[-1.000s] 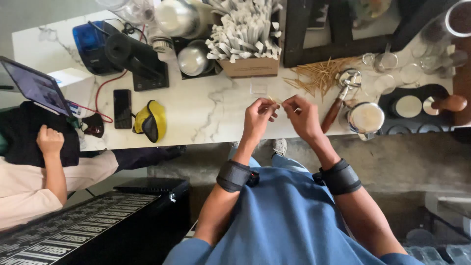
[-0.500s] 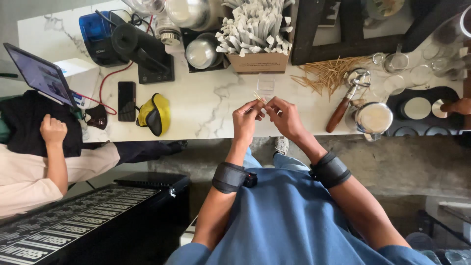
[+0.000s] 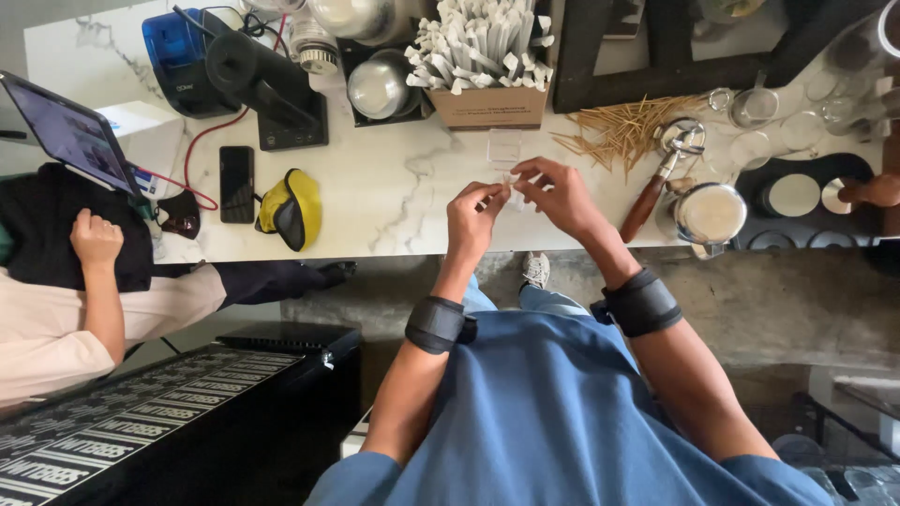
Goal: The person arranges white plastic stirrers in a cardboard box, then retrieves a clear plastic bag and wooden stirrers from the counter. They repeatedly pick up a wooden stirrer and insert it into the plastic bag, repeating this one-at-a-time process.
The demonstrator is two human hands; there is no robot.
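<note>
Both hands meet over the marble counter (image 3: 394,201), near its front edge. Left hand (image 3: 472,220) and right hand (image 3: 560,195) — fingertips pinched on a small clear wrapper (image 3: 511,182) held between them, other fingers loosely curled. Too small to tell what is inside it. A clear square piece (image 3: 503,147) lies flat on the counter just beyond the hands. Behind that, a cardboard box (image 3: 487,105) packed with white paper sticks (image 3: 478,42). A loose heap of toothpicks (image 3: 628,126) lies to the right, near a wooden-handled tool (image 3: 647,201) and a lidded jar (image 3: 710,215). Left along the counter — yellow pouch (image 3: 289,208), black phone (image 3: 236,183). Another person's hand (image 3: 96,239) rests by a laptop (image 3: 70,136).
</note>
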